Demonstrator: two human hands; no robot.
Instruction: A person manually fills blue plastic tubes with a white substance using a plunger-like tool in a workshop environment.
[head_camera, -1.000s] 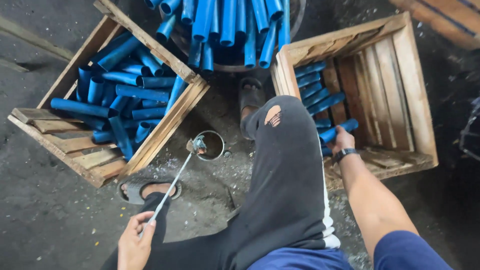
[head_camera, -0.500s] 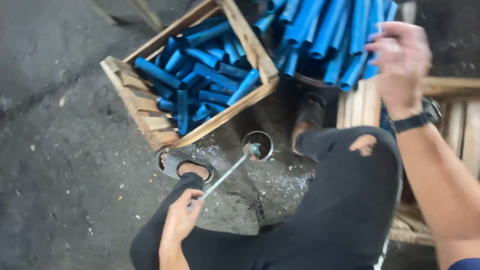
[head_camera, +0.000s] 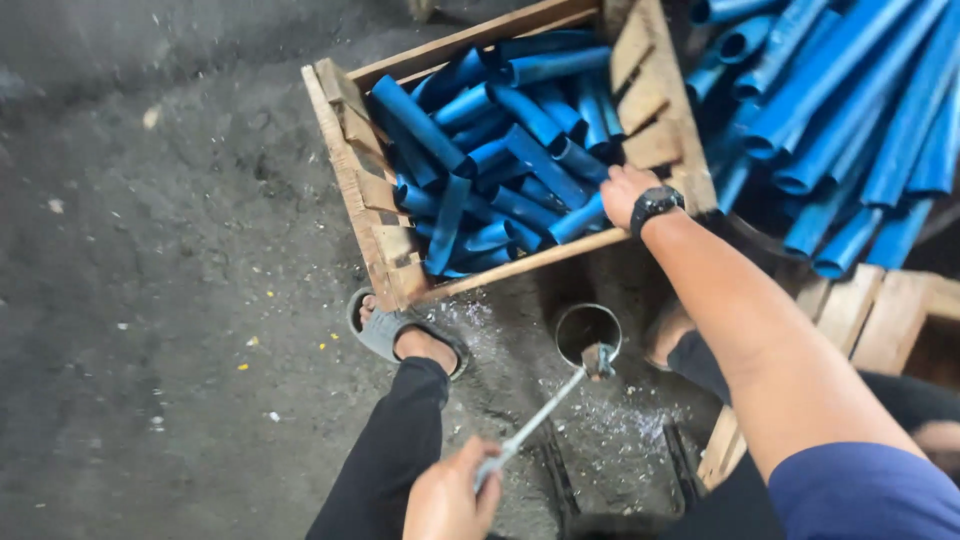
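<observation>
Now right hand (head_camera: 625, 192) gripping (crate-side) blue pipe (head_camera: 578, 217)

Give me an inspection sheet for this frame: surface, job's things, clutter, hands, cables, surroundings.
Surface: dark, gritty floor, pale flecks near the can.
Job's things: wooden crate filled with short blue pipe pieces; small round can on the floor; thin metal rod with its tip at the can's rim.
Clutter: scattered specks and small yellow bits on the floor.
Hands: left hand grips the rod's near end; right hand, watch on wrist, reaches into the crate among the pipe pieces, grip unclear.
Cables: nothing seen.
Surroundings: long blue pipes piled at upper right; second wooden crate at right; sandalled foot below the first crate.
</observation>
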